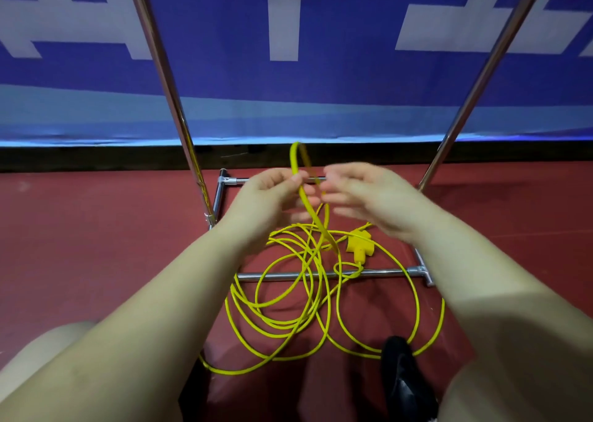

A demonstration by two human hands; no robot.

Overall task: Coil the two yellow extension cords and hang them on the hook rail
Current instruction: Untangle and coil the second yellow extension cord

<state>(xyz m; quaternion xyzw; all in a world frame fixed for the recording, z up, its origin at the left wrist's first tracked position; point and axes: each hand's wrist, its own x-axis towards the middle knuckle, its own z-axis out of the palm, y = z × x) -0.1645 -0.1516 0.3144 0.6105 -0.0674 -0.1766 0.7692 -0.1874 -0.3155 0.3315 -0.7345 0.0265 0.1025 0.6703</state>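
While forming first loop | left hand [272, 194] grip pinched on yellow cord [301, 178] to anchor coil | right hand [359, 194] grip blurred, cannot tell | slack heaped on floor [96, 229]

Indoor sports hall, red court flooring [96, 245], blue-and-white barrier banner [224, 68], chrome rack frame [321, 275]

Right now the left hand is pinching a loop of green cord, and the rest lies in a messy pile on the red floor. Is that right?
Not quite: the cord is yellow, not green. The head view shows the left hand pinching a loop of it, with the rest lying in a messy pile on the red floor.
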